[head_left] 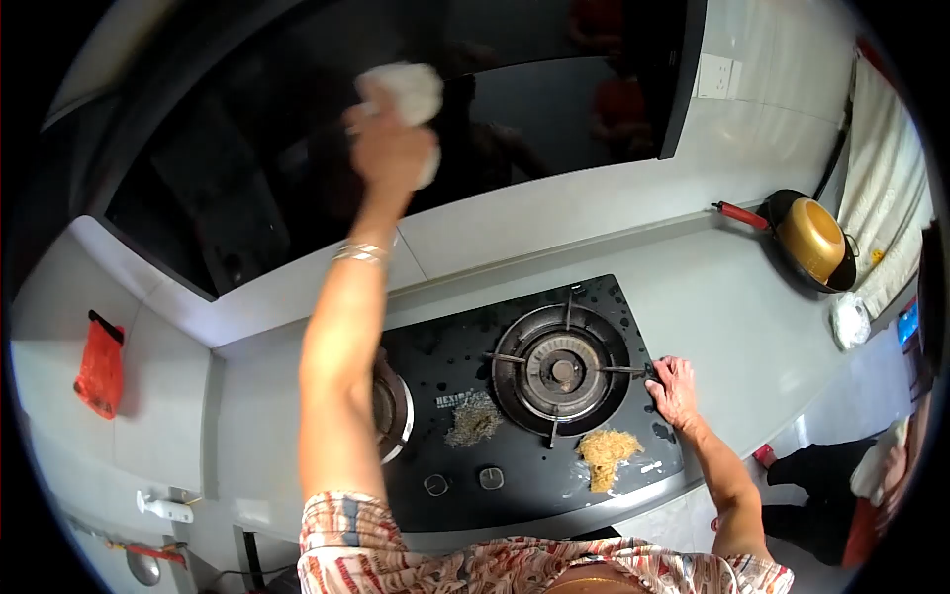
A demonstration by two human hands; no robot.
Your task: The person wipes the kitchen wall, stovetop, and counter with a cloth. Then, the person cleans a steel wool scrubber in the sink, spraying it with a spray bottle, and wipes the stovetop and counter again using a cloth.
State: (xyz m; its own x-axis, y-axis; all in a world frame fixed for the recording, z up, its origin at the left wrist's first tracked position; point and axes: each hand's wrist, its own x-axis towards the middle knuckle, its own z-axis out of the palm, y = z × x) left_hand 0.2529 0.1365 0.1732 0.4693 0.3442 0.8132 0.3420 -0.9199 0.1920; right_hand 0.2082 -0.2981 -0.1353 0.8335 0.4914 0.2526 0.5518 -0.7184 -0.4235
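Observation:
My left hand (pixel 388 153), blurred by motion, is closed on a white cloth (pixel 411 91) against the glossy black panel of the range hood (pixel 287 119). My right hand (pixel 674 391) lies on the right edge of the black gas stove (pixel 465 346), its fingers stretched out and holding nothing. Beside it on the stove is a round burner (pixel 562 371) with a pan support. A yellowish scouring pad or rag (pixel 607 457) rests on the wet front part of the stove. Left of that lies a grey steel wool scrubber (pixel 475 420). My left forearm partly hides the second burner (pixel 394 411).
At the back right stands a wok (pixel 782 213) with a red handle and a golden pot (pixel 811 241) in it. A red cloth (pixel 100 368) hangs on the left wall. A white spray bottle (pixel 166 509) is at lower left. Another person (pixel 841 495) is at right.

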